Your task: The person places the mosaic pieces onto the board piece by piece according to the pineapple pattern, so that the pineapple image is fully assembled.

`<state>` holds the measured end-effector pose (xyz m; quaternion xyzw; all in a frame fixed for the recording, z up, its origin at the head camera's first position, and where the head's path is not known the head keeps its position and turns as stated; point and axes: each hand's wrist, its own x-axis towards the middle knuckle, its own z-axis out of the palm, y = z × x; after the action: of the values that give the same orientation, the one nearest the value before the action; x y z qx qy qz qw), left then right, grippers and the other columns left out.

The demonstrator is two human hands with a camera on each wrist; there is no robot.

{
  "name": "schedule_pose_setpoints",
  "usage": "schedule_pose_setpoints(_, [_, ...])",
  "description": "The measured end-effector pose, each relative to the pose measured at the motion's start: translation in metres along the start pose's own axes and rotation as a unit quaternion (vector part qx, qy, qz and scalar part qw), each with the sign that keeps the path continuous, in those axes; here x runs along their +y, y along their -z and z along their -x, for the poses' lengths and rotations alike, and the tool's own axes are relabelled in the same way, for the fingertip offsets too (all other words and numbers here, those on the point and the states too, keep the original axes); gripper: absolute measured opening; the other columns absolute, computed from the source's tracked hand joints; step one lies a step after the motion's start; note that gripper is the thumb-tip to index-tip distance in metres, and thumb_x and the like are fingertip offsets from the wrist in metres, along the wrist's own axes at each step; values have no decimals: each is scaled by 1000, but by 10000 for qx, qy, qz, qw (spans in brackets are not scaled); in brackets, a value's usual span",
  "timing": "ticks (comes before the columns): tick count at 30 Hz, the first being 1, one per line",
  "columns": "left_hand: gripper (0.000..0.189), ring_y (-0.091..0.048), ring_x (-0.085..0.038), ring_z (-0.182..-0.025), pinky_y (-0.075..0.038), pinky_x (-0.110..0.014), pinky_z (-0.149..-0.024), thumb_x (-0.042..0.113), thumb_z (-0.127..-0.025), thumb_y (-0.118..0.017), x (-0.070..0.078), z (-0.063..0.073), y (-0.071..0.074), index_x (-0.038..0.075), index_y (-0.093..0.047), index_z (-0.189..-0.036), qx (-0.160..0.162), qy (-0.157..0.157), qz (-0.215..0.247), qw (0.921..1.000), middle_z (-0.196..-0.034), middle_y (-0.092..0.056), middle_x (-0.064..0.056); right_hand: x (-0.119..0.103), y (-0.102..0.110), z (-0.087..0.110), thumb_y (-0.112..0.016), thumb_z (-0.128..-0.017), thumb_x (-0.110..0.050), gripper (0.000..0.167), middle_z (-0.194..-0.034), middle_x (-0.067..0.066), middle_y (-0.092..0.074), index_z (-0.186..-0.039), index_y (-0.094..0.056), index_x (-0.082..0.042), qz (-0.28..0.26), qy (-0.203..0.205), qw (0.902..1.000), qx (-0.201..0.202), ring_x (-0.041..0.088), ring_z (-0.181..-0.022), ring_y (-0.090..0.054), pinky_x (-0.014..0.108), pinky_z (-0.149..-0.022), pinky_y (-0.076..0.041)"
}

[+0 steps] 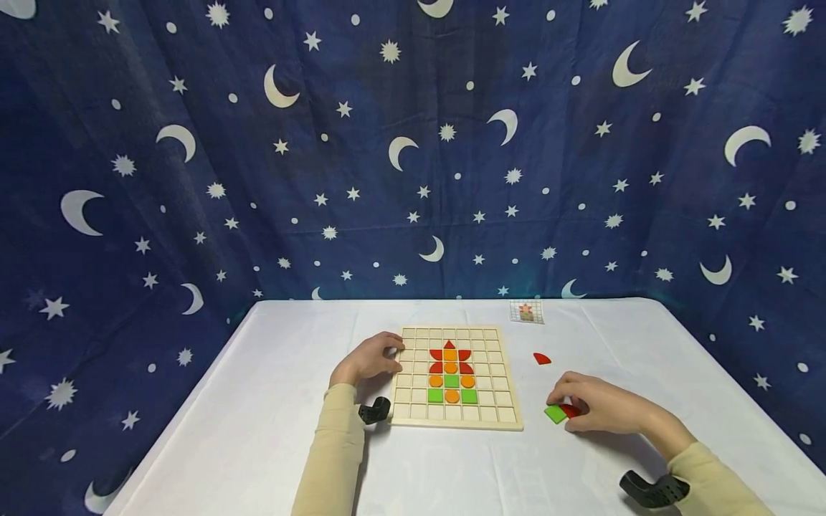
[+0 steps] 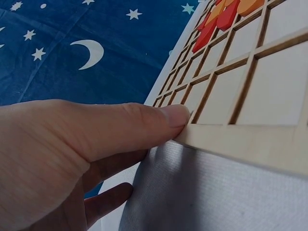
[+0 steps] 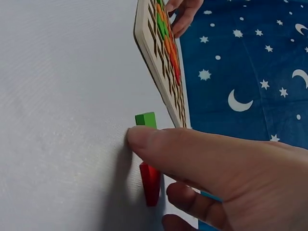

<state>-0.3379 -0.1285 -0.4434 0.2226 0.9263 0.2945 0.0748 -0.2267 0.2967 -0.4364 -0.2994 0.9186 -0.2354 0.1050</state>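
Observation:
A wooden grid board (image 1: 413,413) holds red, orange and green tiles set in a figure at its middle. My left hand (image 1: 374,358) rests at the board's left edge; the left wrist view shows its thumb (image 2: 175,115) on the rim and the other fingers lower, beside it. Right of the board, my right hand (image 1: 603,405) pinches a green square tile (image 1: 556,414) between thumb and fingers, low over the table. Right against that tile is a red quarter-round tile (image 1: 571,411), partly covered by the hand; in the right wrist view the red tile (image 3: 151,187) shows below the thumb.
Another red quarter-round tile (image 1: 542,358) lies on the white table (image 1: 452,466), beyond the right hand. A small card (image 1: 527,312) with a printed grid picture lies near the back edge. A dark blue curtain (image 1: 361,172) with moons and stars hangs behind.

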Motion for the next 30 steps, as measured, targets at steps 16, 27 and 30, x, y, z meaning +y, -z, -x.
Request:
schedule_pose_setpoints(16, [43, -44, -30, -134, -35, -43, -113, 9, -81, -77, 0, 2, -1, 2, -66, -122, 51, 3, 29, 10000, -138, -53, -10, 4, -8, -8, -74, -87, -28, 19, -92, -11, -53, -103, -66, -22, 267, 177, 9983, 485, 2, -74, -48, 20, -61, -43])
schedule_pose_setpoints(27, [43, -44, -32, -133, -35, -46, -112, 9, -81, -76, -1, 2, 0, 1, -65, -122, 18, -137, -25, 9999, -137, -54, -11, -2, -9, -20, -73, -89, -23, 17, -94, -13, -54, -104, -65, -21, 411, 168, 9965, 706, 3, -76, -49, 21, -63, -45])
schedule_pose_setpoints(30, [43, -44, -32, -133, -35, -46, -112, 9, -81, -76, -2, 1, 0, 2, -66, -122, 13, -117, 3, 9999, -137, -54, -11, -11, -12, -30, -72, -88, -20, 20, -96, -12, -57, -107, -66, -16, 447, 304, 9942, 934, 3, -76, -50, 22, -64, -46])
